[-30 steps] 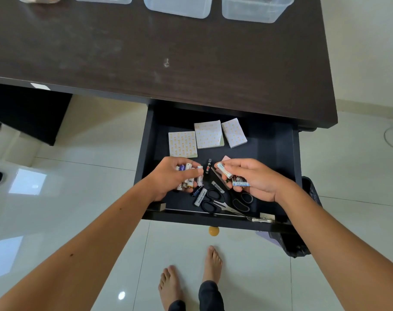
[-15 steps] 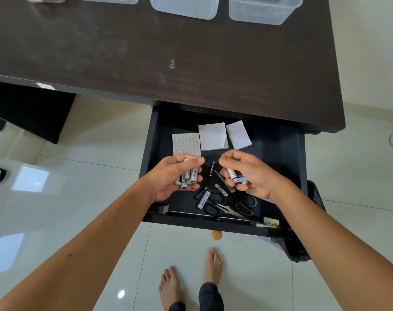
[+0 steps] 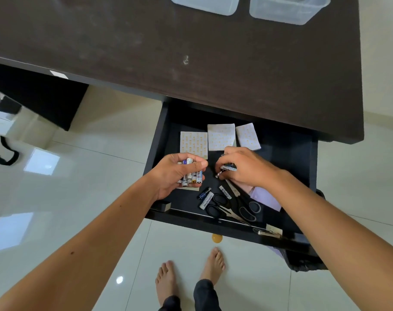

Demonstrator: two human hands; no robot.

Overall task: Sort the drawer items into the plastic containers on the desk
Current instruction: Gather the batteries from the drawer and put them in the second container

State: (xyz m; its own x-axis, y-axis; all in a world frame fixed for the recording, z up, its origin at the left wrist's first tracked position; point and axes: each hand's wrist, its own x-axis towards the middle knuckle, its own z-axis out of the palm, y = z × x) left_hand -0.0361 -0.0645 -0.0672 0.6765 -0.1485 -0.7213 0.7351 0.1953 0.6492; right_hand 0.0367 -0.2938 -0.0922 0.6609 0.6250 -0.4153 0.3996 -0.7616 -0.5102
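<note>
The black drawer stands pulled out under the dark desk. Over its left half my left hand grips a bundle of several batteries. My right hand is low in the drawer's middle, holding batteries in its curled fingers while its fingertips pinch a small dark battery on the floor of the drawer. Three loose batteries lie near the drawer front beside two pairs of black scissors. Two clear plastic containers stand at the desk's far edge.
Three patterned note pads lie at the back of the drawer. A pink paper lies under my right wrist. A metal clip sits at the drawer's front right. My bare feet stand on the white tile floor below.
My right hand has dropped lower and moved left, down onto the small dark battery on the drawer floor. My left hand stays put with its bundle.
</note>
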